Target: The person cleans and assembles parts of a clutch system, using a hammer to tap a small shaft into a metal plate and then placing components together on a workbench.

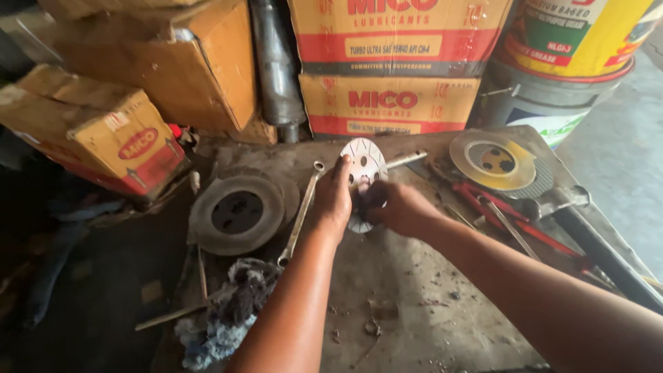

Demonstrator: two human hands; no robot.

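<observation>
A cluttered workshop corner: a grimy grey table (414, 304) runs back to stacked cardboard boxes (390, 62), with more boxes (110, 135) heaped at the left and a yellow drum (580, 34) set on a grey pail (545, 103) at the right. A dark metal cylinder (276, 65) stands upright between the box stacks. On the table's left part lies a dark round disc (237, 213); a yellowish disc (494, 160) lies toward the right, with red-handled tools (511, 224) just in front of it. A wad of rags (228, 311) sits at the near left. A long wrench (300, 214) lies just left of the hands. A small pale slotted plate (366, 169) is held tilted up above the middle of the table: the left hand (333, 200) closes its grip on the plate's left edge, and the right hand (397, 207) grips the lower right edge.
</observation>
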